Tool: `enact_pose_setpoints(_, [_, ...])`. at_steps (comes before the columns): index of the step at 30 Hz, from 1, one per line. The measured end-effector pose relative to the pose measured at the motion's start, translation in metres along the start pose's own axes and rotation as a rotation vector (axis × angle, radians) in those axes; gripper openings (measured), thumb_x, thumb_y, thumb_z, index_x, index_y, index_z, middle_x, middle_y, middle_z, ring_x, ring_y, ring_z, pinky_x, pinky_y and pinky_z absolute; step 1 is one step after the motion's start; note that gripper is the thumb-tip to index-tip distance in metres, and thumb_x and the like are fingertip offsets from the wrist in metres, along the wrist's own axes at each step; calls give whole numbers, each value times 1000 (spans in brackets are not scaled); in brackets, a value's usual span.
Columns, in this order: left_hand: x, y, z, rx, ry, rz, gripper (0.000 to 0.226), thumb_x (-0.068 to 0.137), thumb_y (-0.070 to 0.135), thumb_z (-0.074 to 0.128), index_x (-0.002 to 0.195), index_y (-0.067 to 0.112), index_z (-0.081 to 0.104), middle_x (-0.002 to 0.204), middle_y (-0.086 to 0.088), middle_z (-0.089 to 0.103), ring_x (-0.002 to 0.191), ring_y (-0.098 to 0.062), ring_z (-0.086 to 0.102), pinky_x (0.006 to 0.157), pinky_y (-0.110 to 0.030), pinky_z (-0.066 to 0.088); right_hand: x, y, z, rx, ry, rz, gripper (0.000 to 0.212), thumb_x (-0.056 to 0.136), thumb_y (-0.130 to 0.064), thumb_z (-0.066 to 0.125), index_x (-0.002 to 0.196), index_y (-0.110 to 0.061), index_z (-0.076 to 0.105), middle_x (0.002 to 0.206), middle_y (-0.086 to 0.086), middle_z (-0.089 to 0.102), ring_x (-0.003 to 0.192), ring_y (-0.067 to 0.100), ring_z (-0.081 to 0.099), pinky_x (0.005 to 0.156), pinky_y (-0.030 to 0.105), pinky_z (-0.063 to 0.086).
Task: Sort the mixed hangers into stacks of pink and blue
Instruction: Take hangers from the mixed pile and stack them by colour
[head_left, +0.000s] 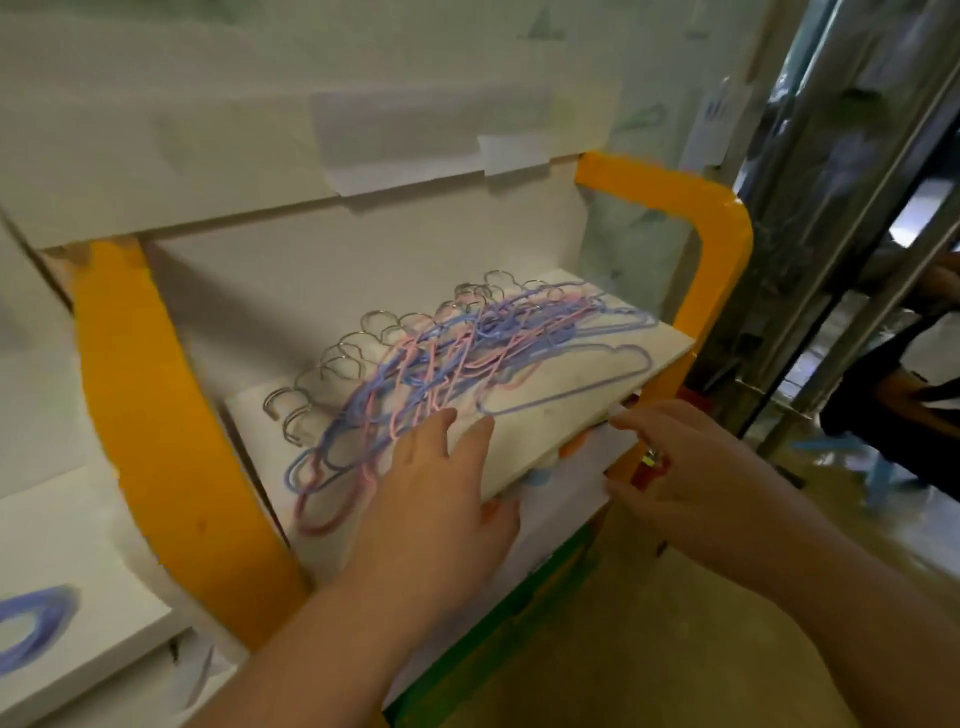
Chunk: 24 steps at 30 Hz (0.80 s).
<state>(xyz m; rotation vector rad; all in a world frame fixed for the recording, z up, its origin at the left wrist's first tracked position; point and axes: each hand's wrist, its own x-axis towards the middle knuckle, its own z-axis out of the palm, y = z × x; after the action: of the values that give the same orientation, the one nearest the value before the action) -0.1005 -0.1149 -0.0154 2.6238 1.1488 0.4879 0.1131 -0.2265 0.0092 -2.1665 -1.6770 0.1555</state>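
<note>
A tangled pile of pink and blue wire hangers (441, 358) with metal hooks lies on a white shelf board (550, 415) inside an orange frame. One blue hanger (566, 382) lies apart at the pile's right. My left hand (441, 499) reaches over the board's front edge, fingers straight, its fingertips at the near edge of the pile. My right hand (691, 467) hovers at the board's right front corner with relaxed fingers, holding nothing. A blue hanger stack (31, 623) sits on a lower white surface at far left.
The orange frame (156, 415) arches round the shelf on both sides. White panels stand behind it. Metal poles (831, 234) rise at the right, with a person's sleeve and floor beyond. A green edge (493, 623) runs below the shelf.
</note>
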Motion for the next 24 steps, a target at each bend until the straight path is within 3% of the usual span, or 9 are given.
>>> enact_pose_setpoints(4, [41, 6, 9, 69, -18, 2, 77, 87, 57, 46, 150, 36, 6, 157, 0, 4, 144, -24, 3, 115, -39, 20, 46, 24, 3, 44, -18, -14, 57, 85, -51, 62, 136, -41, 41, 125, -28, 34, 117, -4, 39, 93, 19, 42])
enact_pose_setpoints(12, [106, 4, 32, 21, -46, -232, 83, 81, 78, 23, 150, 35, 7, 157, 2, 12, 144, -21, 8, 117, -38, 17, 142, 68, 30, 145, -70, -144, 54, 79, -55, 63, 128, -35, 51, 121, -18, 46, 108, 1, 48, 90, 24, 47])
enact_pose_setpoints(15, [142, -9, 42, 124, 10, -323, 81, 82, 74, 30, 149, 31, 20, 154, -6, 24, 141, -28, 21, 113, -41, 25, 180, 83, 34, 202, -74, -222, 54, 79, -52, 64, 128, -33, 52, 122, -14, 48, 109, 2, 47, 92, 29, 47])
enact_pose_setpoints(19, [179, -37, 53, 347, 69, -558, 91, 66, 80, 31, 135, 23, 46, 123, -15, 55, 110, -40, 52, 94, -47, 45, 226, 107, 32, 239, -141, -303, 58, 84, -48, 65, 137, -39, 42, 135, -21, 38, 123, -1, 38, 93, 20, 36])
enact_pose_setpoints(24, [203, -48, 57, 394, -85, -784, 107, 49, 96, 30, 132, 30, 40, 122, -10, 55, 117, -35, 49, 99, -42, 40, 277, 141, 32, 276, -169, -432, 54, 85, -48, 64, 135, -39, 45, 134, -21, 41, 124, 0, 40, 95, 20, 38])
